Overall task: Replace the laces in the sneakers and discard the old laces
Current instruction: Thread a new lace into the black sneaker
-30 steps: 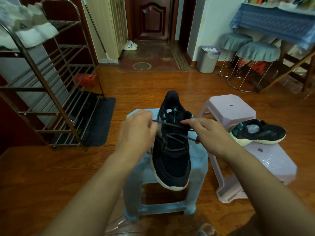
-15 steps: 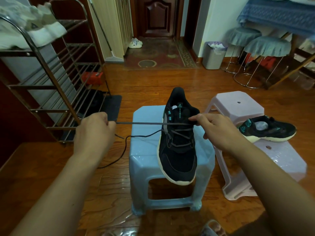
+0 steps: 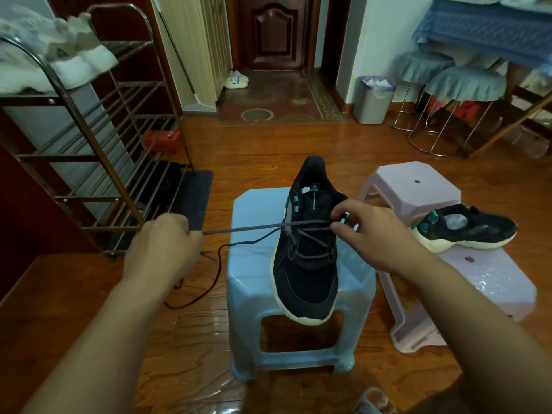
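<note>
Head view: my left hand [image 3: 162, 245] pinches the grey lace [image 3: 248, 229] taut, right hand [image 3: 373, 234] fingers pinching it at the half-laced sneaker [image 3: 307, 243]; the second sneaker [image 3: 466, 231] waits unlaced.

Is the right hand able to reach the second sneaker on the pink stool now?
Probably yes. The second sneaker lies uncovered on the pink stool, just beside the right hand, with nothing between them. But that hand pinches the grey lace and must release it first.

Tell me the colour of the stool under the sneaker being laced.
Light blue stool, seen in the head view, the only one.
</note>
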`<action>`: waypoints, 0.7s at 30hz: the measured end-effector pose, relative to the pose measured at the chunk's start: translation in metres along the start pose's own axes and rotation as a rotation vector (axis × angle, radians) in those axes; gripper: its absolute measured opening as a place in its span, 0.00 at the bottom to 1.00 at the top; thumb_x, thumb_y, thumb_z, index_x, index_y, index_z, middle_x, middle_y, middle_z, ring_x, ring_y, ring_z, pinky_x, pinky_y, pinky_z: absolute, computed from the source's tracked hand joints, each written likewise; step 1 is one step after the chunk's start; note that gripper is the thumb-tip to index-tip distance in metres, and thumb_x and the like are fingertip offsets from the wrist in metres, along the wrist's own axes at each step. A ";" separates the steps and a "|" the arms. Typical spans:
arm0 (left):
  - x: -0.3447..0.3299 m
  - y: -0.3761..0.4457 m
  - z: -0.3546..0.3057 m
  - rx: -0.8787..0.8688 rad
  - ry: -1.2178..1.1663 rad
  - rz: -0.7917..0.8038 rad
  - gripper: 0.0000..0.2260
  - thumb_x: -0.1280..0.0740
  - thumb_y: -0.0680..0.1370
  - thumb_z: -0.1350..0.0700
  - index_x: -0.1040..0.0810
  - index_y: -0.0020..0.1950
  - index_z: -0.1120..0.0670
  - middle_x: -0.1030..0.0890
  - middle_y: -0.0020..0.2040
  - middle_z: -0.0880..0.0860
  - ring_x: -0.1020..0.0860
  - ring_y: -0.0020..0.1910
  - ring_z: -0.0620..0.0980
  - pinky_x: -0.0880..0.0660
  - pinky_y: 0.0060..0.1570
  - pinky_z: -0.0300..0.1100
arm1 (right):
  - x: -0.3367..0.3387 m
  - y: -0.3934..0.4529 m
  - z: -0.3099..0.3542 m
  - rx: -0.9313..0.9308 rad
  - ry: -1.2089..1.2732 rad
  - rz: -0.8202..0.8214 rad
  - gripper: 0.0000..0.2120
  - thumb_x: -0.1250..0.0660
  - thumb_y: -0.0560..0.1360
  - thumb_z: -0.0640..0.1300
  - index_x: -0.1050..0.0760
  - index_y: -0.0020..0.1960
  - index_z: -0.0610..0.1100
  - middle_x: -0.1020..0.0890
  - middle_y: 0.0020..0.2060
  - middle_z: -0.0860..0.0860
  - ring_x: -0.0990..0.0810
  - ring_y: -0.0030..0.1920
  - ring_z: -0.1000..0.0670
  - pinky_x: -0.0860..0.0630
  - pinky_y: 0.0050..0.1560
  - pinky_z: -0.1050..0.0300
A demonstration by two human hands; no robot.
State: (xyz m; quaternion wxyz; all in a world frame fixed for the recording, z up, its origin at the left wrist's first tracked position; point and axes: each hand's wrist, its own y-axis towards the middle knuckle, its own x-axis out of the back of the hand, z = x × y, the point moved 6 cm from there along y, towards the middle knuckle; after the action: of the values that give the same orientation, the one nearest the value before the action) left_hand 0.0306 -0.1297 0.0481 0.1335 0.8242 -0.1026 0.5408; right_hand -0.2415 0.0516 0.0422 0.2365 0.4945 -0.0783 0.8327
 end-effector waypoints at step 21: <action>0.023 -0.115 -0.112 -0.575 -1.299 1.381 0.05 0.37 0.74 0.61 0.25 0.38 0.57 0.23 0.35 0.52 0.27 0.31 0.48 0.33 0.32 0.41 | -0.019 -0.066 0.095 0.178 0.674 0.481 0.22 0.47 0.85 0.55 0.17 0.49 0.48 0.16 0.39 0.44 0.19 0.38 0.46 0.23 0.41 0.50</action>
State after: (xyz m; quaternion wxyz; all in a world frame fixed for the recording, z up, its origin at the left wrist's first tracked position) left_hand -0.0208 0.0156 0.0992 -0.0982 0.6561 -0.7412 -0.1024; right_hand -0.1286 0.0690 0.0665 0.0041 0.1807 -0.0375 0.9828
